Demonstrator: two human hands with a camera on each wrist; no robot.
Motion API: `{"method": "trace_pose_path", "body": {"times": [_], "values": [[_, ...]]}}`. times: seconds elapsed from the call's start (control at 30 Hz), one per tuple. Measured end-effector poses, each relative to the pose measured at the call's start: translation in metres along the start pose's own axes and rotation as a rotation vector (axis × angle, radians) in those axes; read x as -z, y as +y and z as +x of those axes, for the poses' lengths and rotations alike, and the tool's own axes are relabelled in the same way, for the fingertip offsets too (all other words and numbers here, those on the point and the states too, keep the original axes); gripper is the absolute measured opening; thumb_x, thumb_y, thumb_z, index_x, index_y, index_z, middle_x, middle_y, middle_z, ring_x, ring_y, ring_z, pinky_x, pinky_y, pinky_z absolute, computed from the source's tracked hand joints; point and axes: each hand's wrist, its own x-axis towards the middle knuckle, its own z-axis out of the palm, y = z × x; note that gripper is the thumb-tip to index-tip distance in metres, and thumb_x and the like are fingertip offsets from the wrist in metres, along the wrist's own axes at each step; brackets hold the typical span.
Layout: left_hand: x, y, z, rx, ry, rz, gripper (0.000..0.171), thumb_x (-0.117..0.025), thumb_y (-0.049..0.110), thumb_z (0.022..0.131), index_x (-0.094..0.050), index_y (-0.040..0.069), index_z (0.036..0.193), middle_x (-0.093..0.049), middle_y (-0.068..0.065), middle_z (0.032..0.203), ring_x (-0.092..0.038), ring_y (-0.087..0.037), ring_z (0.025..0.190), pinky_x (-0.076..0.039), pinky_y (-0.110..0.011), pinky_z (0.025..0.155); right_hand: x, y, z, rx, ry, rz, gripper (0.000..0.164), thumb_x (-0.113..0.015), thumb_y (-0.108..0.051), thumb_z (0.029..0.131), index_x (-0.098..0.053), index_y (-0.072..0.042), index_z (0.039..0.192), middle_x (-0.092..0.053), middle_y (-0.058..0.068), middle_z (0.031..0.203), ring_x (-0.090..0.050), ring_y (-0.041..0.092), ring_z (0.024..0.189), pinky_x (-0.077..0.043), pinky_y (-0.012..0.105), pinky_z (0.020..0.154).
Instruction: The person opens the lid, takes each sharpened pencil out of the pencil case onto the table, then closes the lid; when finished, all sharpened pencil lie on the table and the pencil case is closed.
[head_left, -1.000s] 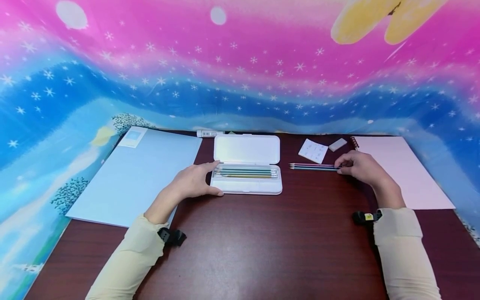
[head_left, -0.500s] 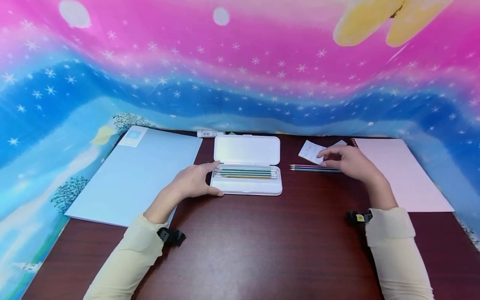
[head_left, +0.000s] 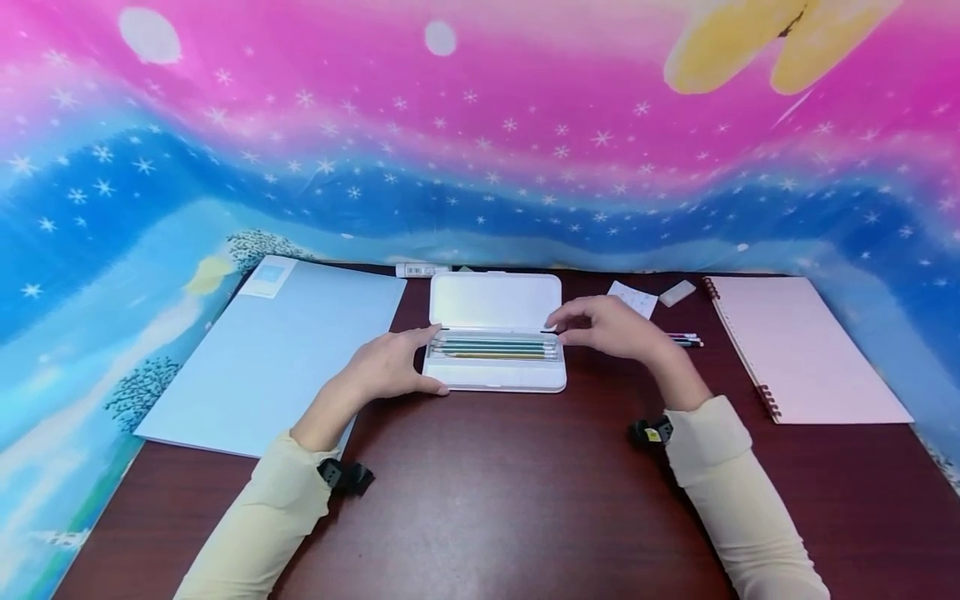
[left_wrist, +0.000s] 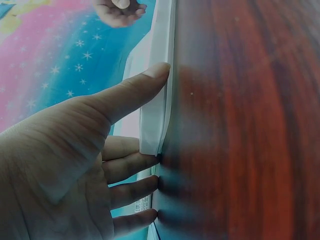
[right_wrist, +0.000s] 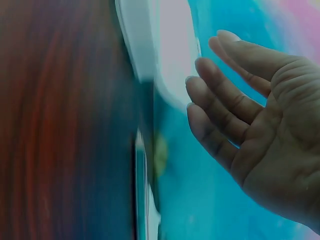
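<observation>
A white pencil case (head_left: 495, 377) lies with its lid (head_left: 495, 300) raised at the back and several pencils (head_left: 495, 346) side by side in it. My left hand (head_left: 390, 362) grips its left end, thumb on the front edge and fingers behind; the left wrist view shows the thumb on the case's side wall (left_wrist: 155, 120). By the right end, near the hinge, is my right hand (head_left: 618, 329). In the right wrist view its loosely curved fingers (right_wrist: 220, 100) hold nothing. Loose pencils (head_left: 686, 340) lie partly hidden behind this hand.
A light blue folder (head_left: 277, 358) lies at the left, a pink spiral notebook (head_left: 810, 350) at the right. At the back are a white tube (head_left: 415, 269), a small printed paper (head_left: 636, 298) and a white eraser (head_left: 678, 292). A patterned cloth (head_left: 480, 150) borders the table.
My right hand has left the loose pencils and moved left over the table to the case's right end. The left hand and the case have stayed put.
</observation>
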Motion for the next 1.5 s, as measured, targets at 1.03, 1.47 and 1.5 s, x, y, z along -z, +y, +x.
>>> {"method": "trace_pose_path", "body": {"times": [1.03, 1.47, 1.5], "values": [[0.001, 0.001, 0.002, 0.007, -0.008, 0.016, 0.105, -0.082, 0.058, 0.077, -0.034, 0.016, 0.16, -0.051, -0.011, 0.154, -0.058, -0.032, 0.129, -0.05, -0.053, 0.103, -0.041, -0.031, 0.019, 0.021, -0.122, -0.216, 0.016, -0.068, -0.01, 0.096, -0.078, -0.018, 0.107, -0.065, -0.003, 0.087, -0.054, 0.017, 0.081, -0.045, 0.033, 0.078], [0.0, 0.001, 0.002, 0.002, -0.012, 0.022, 0.105, -0.082, 0.058, 0.077, -0.033, 0.016, 0.16, -0.049, -0.011, 0.156, -0.056, -0.032, 0.132, -0.049, -0.053, 0.104, -0.011, -0.011, 0.004, 0.029, 0.03, -0.12, 0.017, -0.074, -0.011, 0.092, -0.081, -0.021, 0.104, -0.075, -0.001, 0.102, -0.062, 0.016, 0.087, -0.051, 0.037, 0.081], [0.0, 0.001, 0.002, 0.003, -0.012, 0.02, 0.105, -0.082, 0.058, 0.077, -0.033, 0.016, 0.16, -0.049, -0.011, 0.156, -0.056, -0.032, 0.132, -0.048, -0.053, 0.105, -0.008, -0.008, 0.002, 0.024, 0.041, -0.117, 0.017, -0.074, -0.012, 0.092, -0.082, -0.021, 0.104, -0.075, -0.002, 0.102, -0.062, 0.016, 0.087, -0.051, 0.037, 0.081]]}}
